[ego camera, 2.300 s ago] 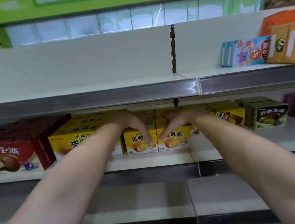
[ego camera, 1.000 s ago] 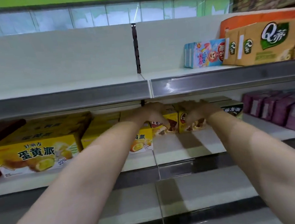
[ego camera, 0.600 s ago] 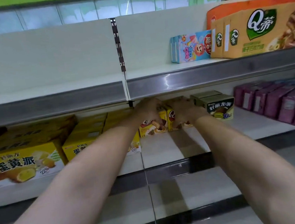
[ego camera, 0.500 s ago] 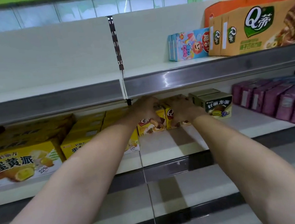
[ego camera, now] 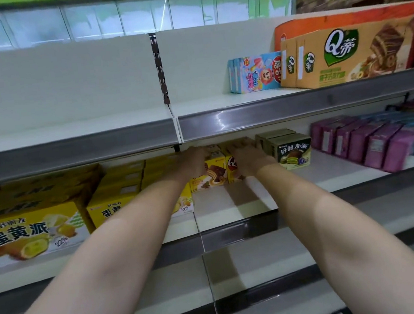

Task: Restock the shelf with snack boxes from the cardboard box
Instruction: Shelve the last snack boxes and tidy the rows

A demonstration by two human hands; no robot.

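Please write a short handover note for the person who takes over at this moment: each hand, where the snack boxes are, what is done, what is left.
Left hand: on the yellow box with the chocolate cake picture, middle shelf; grip hidden.
Right hand: on the neighbouring yellow box; fingers out of sight.
Both boxes stand set back from the shelf edge, between the egg-yolk pie boxes and the green box.
Done: these two boxes are on the shelf.
Left: the top shelf has bare space on its left. The cardboard box is not in view.
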